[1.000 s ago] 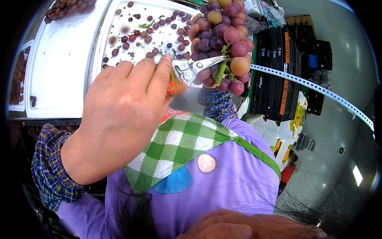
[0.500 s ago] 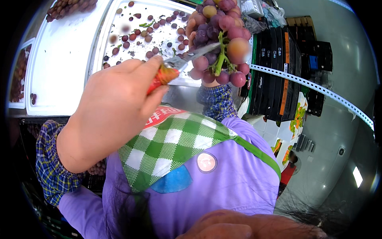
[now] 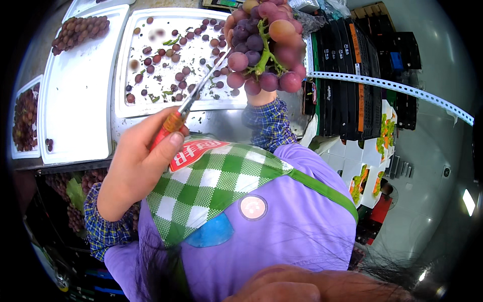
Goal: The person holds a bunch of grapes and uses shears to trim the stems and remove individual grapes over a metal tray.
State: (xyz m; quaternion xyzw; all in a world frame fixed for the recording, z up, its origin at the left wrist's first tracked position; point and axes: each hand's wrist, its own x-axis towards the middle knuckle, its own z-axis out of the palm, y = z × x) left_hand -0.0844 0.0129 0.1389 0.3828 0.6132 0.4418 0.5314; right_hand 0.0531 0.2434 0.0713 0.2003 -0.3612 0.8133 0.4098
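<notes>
Head view of two bare hands at a bunch of grapes. The left hand (image 3: pixel 135 166), closed round the handles of the shears (image 3: pixel 173 122), has drawn back from the stem; the blades, which a second ago reached the stem, now lie to the left of the bunch (image 3: pixel 254 44), seen nearly edge-on, so whether they are parted cannot be told. Whether their tip touches the outermost grape is likewise unclear. The right hand (image 3: pixel 229 26), largely hidden behind the bunch, grips it, fingers curled round its left side, and holds it raised over the right end of the tray (image 3: pixel 118 103). More of the green stem (image 3: pixel 263 56) now shows, bare of the blades; the work thus appears to stand between cuts. Loose grapes (image 3: pixel 179 76) lie scattered in the tray, which rests on the surface (image 3: pixel 214 121).
</notes>
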